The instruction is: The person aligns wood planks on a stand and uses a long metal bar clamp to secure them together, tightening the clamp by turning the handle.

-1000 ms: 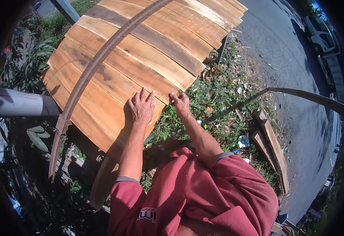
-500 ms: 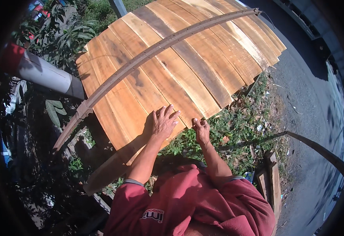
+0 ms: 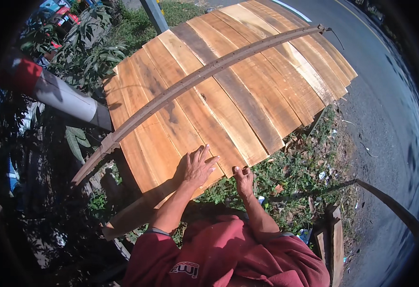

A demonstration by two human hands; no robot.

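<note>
A row of wooden planks lies side by side as a sloping deck, in tones from pale to dark brown. A long rusty metal bar with holes runs across them from lower left to upper right. My left hand rests flat on the near end of a plank, fingers spread. My right hand grips the near edge of a neighbouring plank, fingers curled under it. Both forearms come up from my red shirt.
Below the plank ends lies grass with litter. An asphalt road runs on the right. A grey and red post and leafy plants stand on the left. Timber pieces lie at lower right.
The view has swung so the planks fill more of the picture and the road edge shows. My hands sit lower on the plank ends; the left stays flat, the right stays at the edge.
</note>
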